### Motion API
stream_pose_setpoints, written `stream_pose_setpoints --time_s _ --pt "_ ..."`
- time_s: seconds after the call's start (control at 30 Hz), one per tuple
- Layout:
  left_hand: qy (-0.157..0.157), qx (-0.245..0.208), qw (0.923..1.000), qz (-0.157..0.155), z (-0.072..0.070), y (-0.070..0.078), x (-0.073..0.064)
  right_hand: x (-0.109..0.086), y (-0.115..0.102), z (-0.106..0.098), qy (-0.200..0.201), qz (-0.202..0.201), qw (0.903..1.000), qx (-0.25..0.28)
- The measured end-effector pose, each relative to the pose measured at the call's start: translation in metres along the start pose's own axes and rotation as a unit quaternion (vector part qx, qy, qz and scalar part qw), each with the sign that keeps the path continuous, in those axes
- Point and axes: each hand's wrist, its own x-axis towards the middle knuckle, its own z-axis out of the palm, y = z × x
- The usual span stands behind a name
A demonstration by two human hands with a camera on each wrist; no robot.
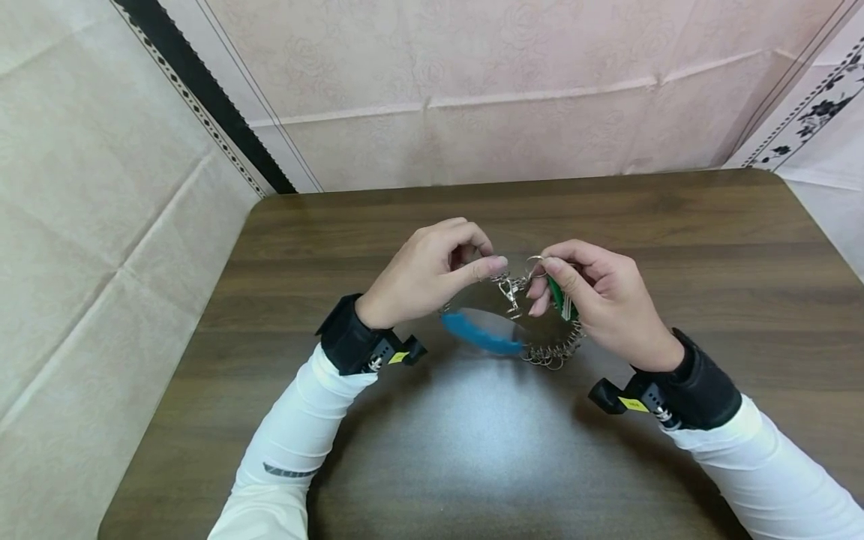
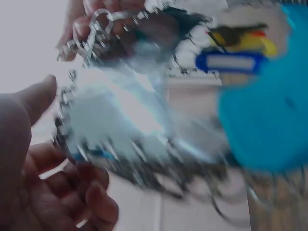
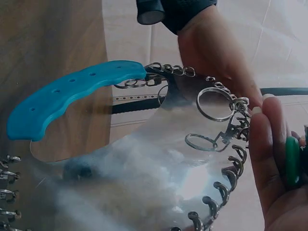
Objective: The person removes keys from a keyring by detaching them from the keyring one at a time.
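Head view: to the left of the left grip [image 1: 428,270], pale cloth [image 1: 101,262] hangs past the brown wood-grain bench [image 1: 472,465]; then come a black band [image 1: 212,97], pinkish cloth [image 1: 513,82] beyond both grips, and a floral border [image 1: 817,112] up and to the right of the right grip [image 1: 601,296]. Two grips are in sight, each behind one black wrist strap [image 1: 346,336]. The left has bent fingers at the rim of one metal plate [image 3: 144,187]; whether it clasps it I cannot tell. The plate lies between the grips, with one blue handle [image 3: 79,91] showing five holes and many small rings [image 3: 231,166], not all countable. The right grip pinches one green tag [image 1: 556,294]. The left-wrist view adds one blue tag [image 2: 231,62] and one yellow piece [image 2: 268,45], right of the left grip. Each strap bears a yellow sticker [image 1: 398,358], its writing too small to read; the blue tag's white label is blurred.
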Motion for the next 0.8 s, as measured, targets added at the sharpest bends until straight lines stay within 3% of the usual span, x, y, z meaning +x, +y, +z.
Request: stream_pose_setpoints --time_s 0.13,0.27,0.53,0.8 --pt "0.015 -0.055 0.9961 0.068 0.004 0.008 -0.002 -0.001 0.001 0.003 -0.008 -0.002 0.9999 -0.013" --pt "0.01 -0.066 0.993 0.098 0.006 0.016 -0.004 -0.001 0.003 0.005 -0.014 -0.003 0.9998 -0.011" --pt "0.013 -0.043 0.9942 0.097 0.009 0.02 -0.005 -0.002 0.006 0.008 -0.035 -0.003 0.9993 -0.008" --pt "-0.021 -0.013 0.996 0.086 0.011 0.021 -0.004 -0.003 0.007 0.009 -0.04 -0.002 0.9987 -0.031"
